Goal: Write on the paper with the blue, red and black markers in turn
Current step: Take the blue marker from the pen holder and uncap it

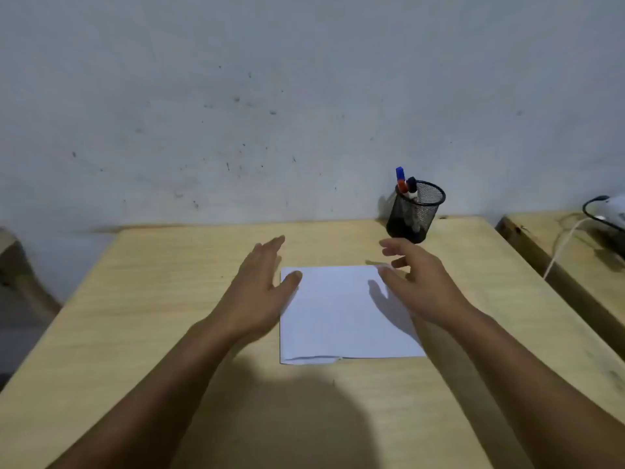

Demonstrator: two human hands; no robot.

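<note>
A white sheet of paper (341,316) lies flat on the wooden table (152,299), blank as far as I can see. My left hand (260,282) stretches out with straight fingers at the paper's left edge, its thumb over the top-left corner. My right hand (416,275) hovers over the paper's top-right corner with relaxed, slightly bent fingers and holds nothing. Behind it a black mesh pen cup (416,214) holds the blue marker (400,176), the red marker (403,187) and the black marker (412,187), caps up.
The table stands against a grey, speckled wall (270,113). To the right is a second wooden table (568,265) carrying a white cable (561,248) and a dark device at the frame edge. A grey chair back (13,262) shows at far left.
</note>
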